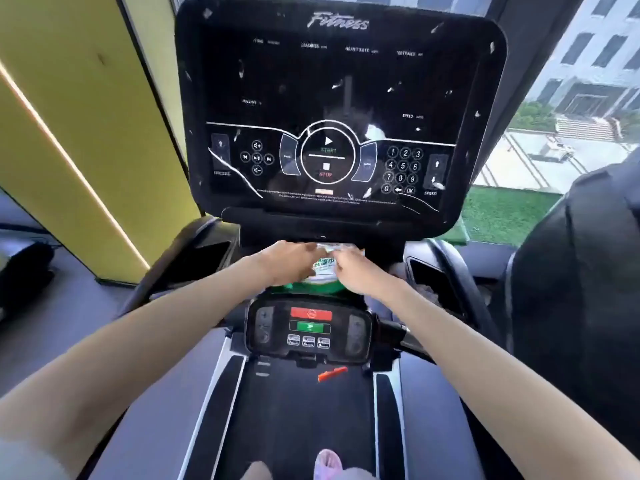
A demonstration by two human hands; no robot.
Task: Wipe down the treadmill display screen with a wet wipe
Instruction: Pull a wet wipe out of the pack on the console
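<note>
- Pink slipper [327, 462] down on the treadmill belt [294, 410]
- left hand [291, 263] and right hand [356, 271] both pinch the green wet wipe pack [323, 273]
- display screen [332, 98] above is covered in white specks

**Two hands, one wet-wipe pack [323, 271] and one display screen [341, 98] are filling the frame on a single treadmill.**

One left hand [289, 263] and one right hand [360, 271] are meeting at the lone pack. The display screen is showing one START symbol, one STOP symbol and a keypad running to ten digits, with four readout labels lining its top. Below, one control panel [356, 336] is carrying one red button [311, 314], one green button [310, 327] and three preset keys [308, 341]. Two cup holders, one left [204, 258] and one right [433, 282], are flanking the console. One orange clip [332, 373] is showing beneath the panel, one pink slipper [327, 462] is peeking in, and one yellow pillar [86, 133] is standing at left.
</note>
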